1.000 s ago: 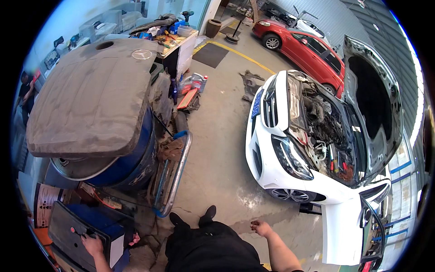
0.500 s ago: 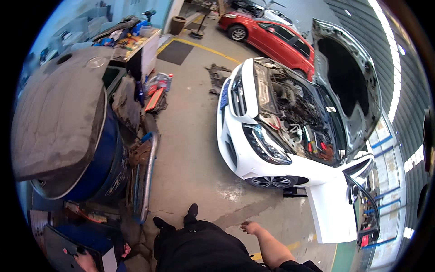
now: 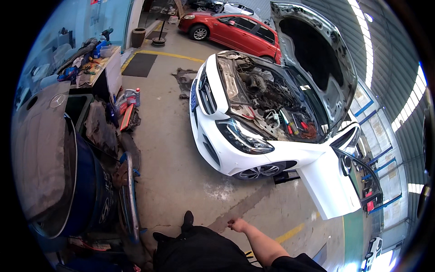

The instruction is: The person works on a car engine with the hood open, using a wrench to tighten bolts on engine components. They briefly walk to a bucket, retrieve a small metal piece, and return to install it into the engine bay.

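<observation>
Our right hand [image 3: 237,225] hangs over the floor [image 3: 167,181], fingers curled; we cannot tell if it grips anything. Our left hand is out of view. Ahead, rightward, stands the white car [image 3: 290,156], hood [image 3: 312,50] raised; the drum [image 3: 88,181] is leftward.

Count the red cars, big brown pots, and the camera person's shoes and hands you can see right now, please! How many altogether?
Red cars: 1
Brown pots: 1
Black shoes: 2
Hands: 1, just the right one
Total: 5
</observation>
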Tool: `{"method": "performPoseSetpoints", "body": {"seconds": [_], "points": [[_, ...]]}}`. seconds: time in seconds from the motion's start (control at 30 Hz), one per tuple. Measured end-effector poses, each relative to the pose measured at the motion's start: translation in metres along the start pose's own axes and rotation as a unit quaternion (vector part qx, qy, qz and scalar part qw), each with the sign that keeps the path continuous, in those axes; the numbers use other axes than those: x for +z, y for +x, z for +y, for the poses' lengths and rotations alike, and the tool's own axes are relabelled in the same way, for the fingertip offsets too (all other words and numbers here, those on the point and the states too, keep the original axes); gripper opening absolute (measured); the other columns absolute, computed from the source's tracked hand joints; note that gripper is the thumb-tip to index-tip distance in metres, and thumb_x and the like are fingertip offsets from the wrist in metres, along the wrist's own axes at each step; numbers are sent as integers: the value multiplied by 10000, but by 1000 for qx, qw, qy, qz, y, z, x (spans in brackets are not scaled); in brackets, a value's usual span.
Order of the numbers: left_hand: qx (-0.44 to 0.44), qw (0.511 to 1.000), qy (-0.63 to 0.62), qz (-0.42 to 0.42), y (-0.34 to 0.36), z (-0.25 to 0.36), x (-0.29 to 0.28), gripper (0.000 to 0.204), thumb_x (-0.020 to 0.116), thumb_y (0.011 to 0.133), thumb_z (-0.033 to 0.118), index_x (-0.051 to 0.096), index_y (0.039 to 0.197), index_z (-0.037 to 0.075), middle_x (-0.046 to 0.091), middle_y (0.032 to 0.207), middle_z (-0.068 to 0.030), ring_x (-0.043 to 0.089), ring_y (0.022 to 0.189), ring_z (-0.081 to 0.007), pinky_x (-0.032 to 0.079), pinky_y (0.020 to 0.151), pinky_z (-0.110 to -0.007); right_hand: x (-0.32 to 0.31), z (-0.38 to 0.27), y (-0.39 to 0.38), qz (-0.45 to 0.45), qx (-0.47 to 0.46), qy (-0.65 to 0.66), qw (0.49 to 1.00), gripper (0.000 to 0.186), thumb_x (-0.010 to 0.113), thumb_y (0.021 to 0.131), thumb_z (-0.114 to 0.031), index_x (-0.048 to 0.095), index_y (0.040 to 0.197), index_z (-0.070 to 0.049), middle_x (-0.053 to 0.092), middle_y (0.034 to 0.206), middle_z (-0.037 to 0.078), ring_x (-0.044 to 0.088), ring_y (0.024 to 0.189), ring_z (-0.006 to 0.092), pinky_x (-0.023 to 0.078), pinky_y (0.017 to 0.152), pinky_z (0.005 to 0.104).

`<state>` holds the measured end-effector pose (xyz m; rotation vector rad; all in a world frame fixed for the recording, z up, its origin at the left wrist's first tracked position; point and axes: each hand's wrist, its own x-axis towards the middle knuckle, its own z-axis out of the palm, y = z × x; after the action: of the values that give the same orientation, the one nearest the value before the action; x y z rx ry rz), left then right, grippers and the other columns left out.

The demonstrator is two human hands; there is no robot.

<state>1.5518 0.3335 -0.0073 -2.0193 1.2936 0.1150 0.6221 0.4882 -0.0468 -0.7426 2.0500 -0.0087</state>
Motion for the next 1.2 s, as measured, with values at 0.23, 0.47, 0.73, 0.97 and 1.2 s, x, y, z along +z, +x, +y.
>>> {"method": "performPoseSetpoints", "body": {"seconds": [0.23,0.47,0.73,0.97,1.2], "points": [[7,998,-64,-26,-16,21,-36,707,423,1107,587,862,1131,33,826,1195,-150,762,1170,-294,423,1190,-446,25,46,-6,-22,46,24,998,478,738,1019,-350,734,1360,-14,819,1198,151,815,1025,235,629,903,393],[-57,969,-1,241,28,18,93,454,672,1046,415,752,1042,-32,755,1061,-253,727,983,-427,581,956,-479,-10,34,-12,-1,55,2,998,445,739,1019,-332,743,1343,-28,830,1128,138,807,986,215,622,883,369],[-170,973,-88,127,18,24,64,605,593,1075,478,702,1317,-66,714,1259,-305,702,1190,-433,570,1031,-486,-51,-26,8,26,-8,-45,999,446,727,1041,-306,708,1374,-11,805,1215,161,776,1122,255,594,990,382],[-197,933,-188,235,3,28,102,663,609,1074,485,641,1473,-43,660,1438,-317,629,1316,-482,473,1149,-500,-193,-80,99,154,-145,-126,969,501,766,983,-217,648,1422,-7,630,1514,235,625,1382,391,501,1166,451],[-162,894,-415,-46,-163,371,124,450,621,1058,223,678,1448,6,704,1418,-248,677,1310,-399,527,1114,-468,-436,-163,255,380,-275,-312,826,652,781,928,-130,528,1512,14,486,1634,268,442,1526,475,364,1279,502]]}}
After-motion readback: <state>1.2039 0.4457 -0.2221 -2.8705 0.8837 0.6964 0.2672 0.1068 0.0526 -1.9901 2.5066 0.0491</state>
